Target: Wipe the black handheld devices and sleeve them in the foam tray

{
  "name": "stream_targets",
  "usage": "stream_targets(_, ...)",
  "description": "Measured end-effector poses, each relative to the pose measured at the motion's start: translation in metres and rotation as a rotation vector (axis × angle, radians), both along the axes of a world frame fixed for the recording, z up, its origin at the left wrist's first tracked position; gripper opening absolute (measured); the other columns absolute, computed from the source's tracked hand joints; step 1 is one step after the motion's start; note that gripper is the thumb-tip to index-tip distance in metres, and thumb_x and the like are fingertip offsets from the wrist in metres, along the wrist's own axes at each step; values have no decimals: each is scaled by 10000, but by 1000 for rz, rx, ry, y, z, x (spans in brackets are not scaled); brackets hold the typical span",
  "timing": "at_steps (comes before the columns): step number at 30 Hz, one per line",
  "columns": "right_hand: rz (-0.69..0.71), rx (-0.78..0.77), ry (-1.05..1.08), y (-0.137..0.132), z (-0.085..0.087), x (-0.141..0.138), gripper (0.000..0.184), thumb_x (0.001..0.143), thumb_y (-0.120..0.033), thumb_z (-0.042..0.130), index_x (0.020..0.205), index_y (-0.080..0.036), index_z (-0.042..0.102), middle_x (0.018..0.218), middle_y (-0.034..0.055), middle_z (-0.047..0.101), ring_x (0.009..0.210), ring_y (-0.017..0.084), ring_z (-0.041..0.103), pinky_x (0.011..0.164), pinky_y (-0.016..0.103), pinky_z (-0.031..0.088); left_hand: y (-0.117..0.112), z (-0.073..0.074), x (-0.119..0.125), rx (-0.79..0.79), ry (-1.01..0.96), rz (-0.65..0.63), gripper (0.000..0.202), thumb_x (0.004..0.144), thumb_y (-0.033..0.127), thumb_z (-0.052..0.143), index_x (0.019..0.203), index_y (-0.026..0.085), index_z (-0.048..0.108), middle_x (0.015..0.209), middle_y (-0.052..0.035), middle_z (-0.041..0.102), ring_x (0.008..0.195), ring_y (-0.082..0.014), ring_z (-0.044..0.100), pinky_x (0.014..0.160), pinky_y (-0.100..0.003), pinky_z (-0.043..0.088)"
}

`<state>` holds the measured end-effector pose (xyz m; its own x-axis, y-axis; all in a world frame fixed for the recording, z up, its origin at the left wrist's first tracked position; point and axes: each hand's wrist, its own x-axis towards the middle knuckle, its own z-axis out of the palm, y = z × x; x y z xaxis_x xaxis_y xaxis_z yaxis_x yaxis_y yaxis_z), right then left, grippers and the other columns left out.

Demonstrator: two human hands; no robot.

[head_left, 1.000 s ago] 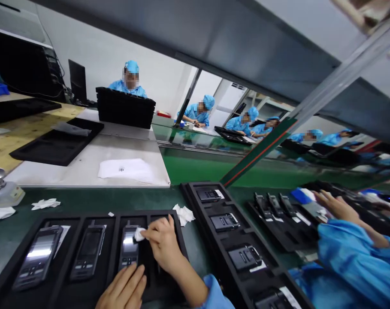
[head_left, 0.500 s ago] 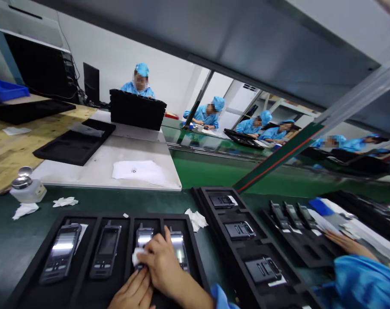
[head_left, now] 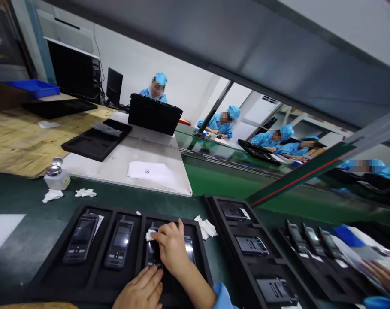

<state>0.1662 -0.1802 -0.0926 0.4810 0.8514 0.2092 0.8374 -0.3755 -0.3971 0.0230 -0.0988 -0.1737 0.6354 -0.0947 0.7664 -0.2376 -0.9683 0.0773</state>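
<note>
A black foam tray [head_left: 95,285] in front of me holds several dark walkie-talkies with screens, keys and stub antennas. My right hand [head_left: 173,248] pinches a folded white wipe [head_left: 150,234] against the upper screen of the third walkie-talkie [head_left: 153,252]. My left hand [head_left: 141,288] lies with fingers stretched out on its lower end. Part of the fourth walkie-talkie [head_left: 188,246] is hidden behind my right hand. To the left, the first walkie-talkie [head_left: 81,238] and the second walkie-talkie [head_left: 119,242] lie face up in their compartments.
On the right stands another foam tray [head_left: 219,253] with devices lying back up. Beyond it, a co-worker's hand [head_left: 383,274] is near a tray of walkie-talkies [head_left: 312,239]. A dispenser bottle [head_left: 57,176] and crumpled wipes [head_left: 206,227] lie behind my tray. A shelf [head_left: 246,51] hangs overhead.
My right hand has slid the wipe up to the top of the third walkie-talkie's screen. The view has turned left, bringing in a white sheet. The co-worker's hand now sits at the right edge.
</note>
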Motion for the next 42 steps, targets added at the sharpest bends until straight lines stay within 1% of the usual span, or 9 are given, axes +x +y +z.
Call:
stream_targets(4, 31, 98, 56, 50, 11, -4, 405, 880, -71, 517, 1054, -368, 730, 910, -6, 631, 919, 162, 509, 1118, 598, 165, 28, 16, -31, -16, -1, 43, 205, 968, 220, 487, 992, 215, 691, 1117, -3, 717, 1094, -164, 625, 975, -272, 500)
stream_targets(7, 40, 44, 49, 81, 4, -19, 384, 883, -96, 528, 1062, -371, 725, 934, 8, 629, 941, 184, 492, 1109, 632, 157, 55, 27, -58, 83, 121, 154, 311, 901, 144, 496, 1147, 181, 683, 1254, -40, 678, 1183, -203, 607, 1002, -297, 502)
stream_targets(12, 268, -55, 21, 85, -13, -41, 293, 848, -204, 605, 1080, -356, 699, 927, 1, 613, 928, 190, 478, 1128, 667, 45, 76, 27, -69, 196, 112, 216, 329, 955, 251, 432, 1134, 169, 695, 1163, -14, 718, 1087, -140, 650, 979, -211, 487)
stream_targets(18, 173, -65, -39, 91, -11, -37, 305, 902, -177, 522, 1043, -363, 718, 934, 9, 618, 950, 192, 478, 1130, 642, 65, 77, 23, -63, 159, 63, 211, 309, 990, 246, 410, 1057, 190, 706, 1145, 8, 722, 1087, -128, 650, 1095, -216, 393)
stream_targets(22, 398, -85, -4, 95, -13, -39, 233, 853, -283, 627, 1050, -376, 708, 908, -14, 613, 937, 186, 483, 1144, 638, -31, 73, 17, -62, 104, 14, 226, 320, 999, 238, 390, 1008, 192, 706, 1016, 18, 746, 1000, -102, 667, 1118, -188, 361)
stream_targets(27, 213, -76, -48, 107, -9, -30, 316, 885, -164, 518, 1036, -352, 723, 942, 1, 627, 946, 194, 478, 1129, 646, 46, 63, 12, -58, -29, -5, 249, 294, 965, 211, 413, 995, 182, 704, 1112, -6, 731, 1120, -121, 637, 1190, -234, 288)
stream_targets(31, 435, -6, -37, 74, -12, -33, 238, 893, -267, 575, 1079, -354, 695, 922, -20, 628, 911, 174, 482, 1149, 619, -28, 61, 10, -56, -36, -18, 270, 325, 966, 204, 386, 1003, 180, 709, 1055, 3, 738, 1059, -102, 649, 1224, -239, 209)
stream_targets(35, 382, 7, -39, 45, -13, -35, 310, 947, -226, 497, 1140, -396, 670, 916, -20, 636, 899, 163, 487, 1138, 625, -45, 58, 6, -56, -100, -8, 262, 329, 989, 235, 391, 979, 185, 717, 1099, 10, 735, 1088, -105, 638, 1226, -237, 203)
stream_targets(42, 364, -54, -53, 110, -6, -19, 314, 884, -198, 591, 1078, -413, 711, 938, -24, 652, 953, 190, 464, 1135, 651, -69, 56, 3, -56, -144, -19, 260, 324, 977, 202, 393, 980, 171, 716, 1117, 0, 733, 1127, -116, 633, 1220, -235, 231)
